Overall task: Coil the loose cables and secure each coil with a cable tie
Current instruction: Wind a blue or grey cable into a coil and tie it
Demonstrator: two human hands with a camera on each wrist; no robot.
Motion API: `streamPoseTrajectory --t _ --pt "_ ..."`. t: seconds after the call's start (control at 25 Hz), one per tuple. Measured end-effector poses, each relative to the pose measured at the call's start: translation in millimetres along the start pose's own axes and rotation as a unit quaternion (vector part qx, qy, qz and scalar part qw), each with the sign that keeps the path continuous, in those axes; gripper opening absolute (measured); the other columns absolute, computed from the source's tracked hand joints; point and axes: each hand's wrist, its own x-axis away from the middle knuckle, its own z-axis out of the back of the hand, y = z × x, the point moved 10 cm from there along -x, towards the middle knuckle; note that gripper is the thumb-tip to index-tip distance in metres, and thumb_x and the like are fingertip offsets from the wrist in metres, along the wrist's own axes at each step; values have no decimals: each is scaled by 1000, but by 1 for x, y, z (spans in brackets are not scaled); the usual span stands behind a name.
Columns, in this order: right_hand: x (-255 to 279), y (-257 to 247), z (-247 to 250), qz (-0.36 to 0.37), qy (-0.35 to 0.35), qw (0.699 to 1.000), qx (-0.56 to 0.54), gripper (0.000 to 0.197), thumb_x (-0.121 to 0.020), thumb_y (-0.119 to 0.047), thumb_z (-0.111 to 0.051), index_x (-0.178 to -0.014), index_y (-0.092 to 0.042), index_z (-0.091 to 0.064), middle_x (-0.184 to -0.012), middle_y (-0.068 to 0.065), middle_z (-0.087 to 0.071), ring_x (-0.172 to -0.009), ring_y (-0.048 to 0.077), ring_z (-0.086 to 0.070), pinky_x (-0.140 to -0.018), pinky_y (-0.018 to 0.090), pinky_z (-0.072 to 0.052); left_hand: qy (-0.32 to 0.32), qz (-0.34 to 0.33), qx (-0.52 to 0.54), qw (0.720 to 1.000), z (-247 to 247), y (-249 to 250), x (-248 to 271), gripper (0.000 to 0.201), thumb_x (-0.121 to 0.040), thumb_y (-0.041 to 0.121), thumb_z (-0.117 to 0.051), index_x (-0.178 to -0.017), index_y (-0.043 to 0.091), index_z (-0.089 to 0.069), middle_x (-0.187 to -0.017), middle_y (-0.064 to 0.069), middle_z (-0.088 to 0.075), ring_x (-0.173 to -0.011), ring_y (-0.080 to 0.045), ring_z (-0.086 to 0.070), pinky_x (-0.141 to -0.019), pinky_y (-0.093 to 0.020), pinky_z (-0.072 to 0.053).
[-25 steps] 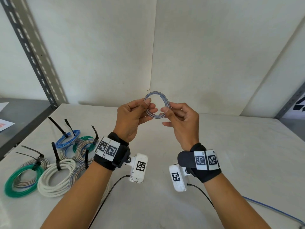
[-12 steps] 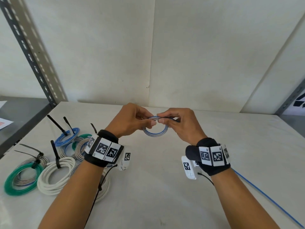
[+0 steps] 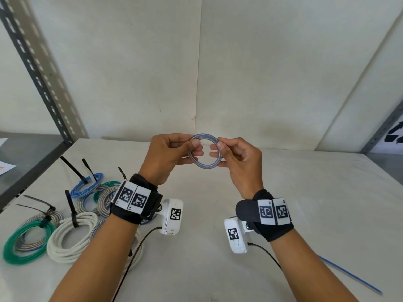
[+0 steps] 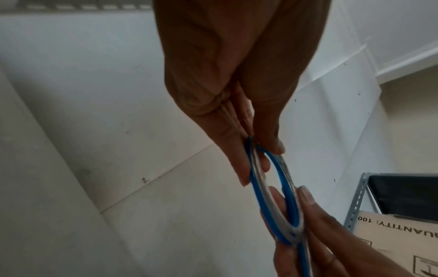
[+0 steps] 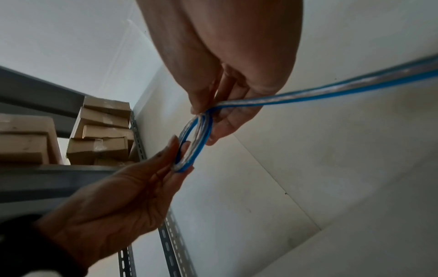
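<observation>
While the loose tail of blue-and-clear cable (image 3: 349, 274) trails over the table (image 3: 218, 269) nearest the viewer, to the right of the coil, both hands work above it. Left of the coil, tied coils (image 3: 72, 236) with black cable ties (image 3: 69, 207) lie in a heap. Farther out, the left hand (image 3: 169, 156) pinches the small coil (image 3: 205, 153) on its left side, thumb over curled fingers. The right hand (image 3: 238, 159) pinches its right side, where the tail leaves. Coil held clear of the table.
</observation>
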Motion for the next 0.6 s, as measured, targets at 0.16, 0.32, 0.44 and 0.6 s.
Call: streamPoseTrajectory --t 0.16,0.32,0.44,0.6 --pt "-4 -7 -1 -6 -26 999 -25 13 -91 -3 -70 -103 -6 -72 -88 9 -78 -75 23 -75 -67 27 -57 -17 5 9 1000 -4 0 2 17 -90 7 -71 -105 0 -73 -86 -18 -76 -82 -26 -76 -72 -32 -61" --pt "-8 -10 3 13 -49 999 11 13 -90 1 -69 -100 -8 -72 -83 9 -77 -70 26 -73 -69 29 -56 -53 -4 -64 997 -10 3 3 28 -87 12 -76 -113 7 -72 -92 -17 -76 -82 -28 -76 -73 -35 -61" --pt "-6 -8 -4 25 -107 989 96 13 -90 -3 -71 -97 -13 -74 -84 13 -77 -72 32 -72 -70 34 -57 -89 -19 -193 977 -14 3 4 29 -81 18 -83 -109 14 -76 -90 -7 -77 -80 -24 -76 -78 -39 -63" --pt "1 1 -15 23 -165 969 181 15 -89 -7 -73 -93 -22 -76 -83 9 -76 -73 24 -73 -74 50 -58 -146 34 -261 954 -19 -11 9 15 -83 14 -81 -97 9 -77 -81 -11 -77 -78 -27 -76 -79 -41 -63"
